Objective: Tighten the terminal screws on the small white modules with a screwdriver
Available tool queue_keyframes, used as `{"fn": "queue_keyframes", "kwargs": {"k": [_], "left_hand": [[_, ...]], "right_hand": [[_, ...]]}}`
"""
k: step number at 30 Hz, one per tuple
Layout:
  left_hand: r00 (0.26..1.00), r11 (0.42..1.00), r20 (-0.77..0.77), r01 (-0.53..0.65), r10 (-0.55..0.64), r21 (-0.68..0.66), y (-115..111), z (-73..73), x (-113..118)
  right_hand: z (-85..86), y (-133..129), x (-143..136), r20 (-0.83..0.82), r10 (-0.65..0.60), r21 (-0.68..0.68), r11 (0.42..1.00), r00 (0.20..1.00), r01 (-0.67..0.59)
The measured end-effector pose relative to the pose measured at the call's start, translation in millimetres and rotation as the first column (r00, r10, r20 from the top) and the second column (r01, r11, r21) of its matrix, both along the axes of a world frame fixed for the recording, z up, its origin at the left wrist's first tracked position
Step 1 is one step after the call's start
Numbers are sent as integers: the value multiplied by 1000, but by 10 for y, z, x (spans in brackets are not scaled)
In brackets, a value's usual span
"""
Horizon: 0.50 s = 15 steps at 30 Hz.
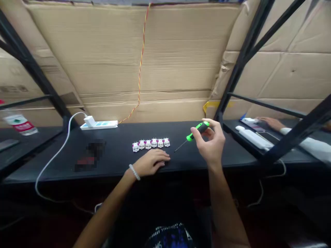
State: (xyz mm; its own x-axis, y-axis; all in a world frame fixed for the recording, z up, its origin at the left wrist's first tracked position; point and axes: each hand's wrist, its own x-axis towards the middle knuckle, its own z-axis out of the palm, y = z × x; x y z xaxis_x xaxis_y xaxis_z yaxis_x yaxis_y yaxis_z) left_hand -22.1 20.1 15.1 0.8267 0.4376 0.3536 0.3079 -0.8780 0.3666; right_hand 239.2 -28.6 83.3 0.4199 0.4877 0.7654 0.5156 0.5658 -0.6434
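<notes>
My right hand [212, 143] is raised over the black table, its fingers closed round the green and black handle of a screwdriver [199, 130]. The thin shaft slants down to the left, its tip near the tabletop. My left hand [152, 162] rests palm down at the table's front part, fingers stretched out, with a pale beaded bracelet [134, 172] at the wrist. Just beyond its fingers, several small white and purple block-like parts [154, 142] stand side by side in a row. Whether the left hand touches any of them I cannot tell.
Behind the table [121, 163] rises a cardboard wall. A power strip [103, 124] with a plug and white cable [55, 155] lies back left, near a blurred dark object [89, 156]. Black metal posts frame both sides. Another person's hand [271, 123] is beyond the right post.
</notes>
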Motion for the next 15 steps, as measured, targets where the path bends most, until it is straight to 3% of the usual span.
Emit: {"fn": "queue_keyframes", "kwargs": {"k": [10, 15], "left_hand": [[998, 990, -62, -21, 30, 139, -72, -17, 103], [998, 988, -61, -24, 33, 150, -78, -19, -43]], "right_hand": [[39, -15, 45, -21, 1, 14, 1000, 1000, 0], [54, -32, 81, -12, -11, 14, 1000, 1000, 12]]}}
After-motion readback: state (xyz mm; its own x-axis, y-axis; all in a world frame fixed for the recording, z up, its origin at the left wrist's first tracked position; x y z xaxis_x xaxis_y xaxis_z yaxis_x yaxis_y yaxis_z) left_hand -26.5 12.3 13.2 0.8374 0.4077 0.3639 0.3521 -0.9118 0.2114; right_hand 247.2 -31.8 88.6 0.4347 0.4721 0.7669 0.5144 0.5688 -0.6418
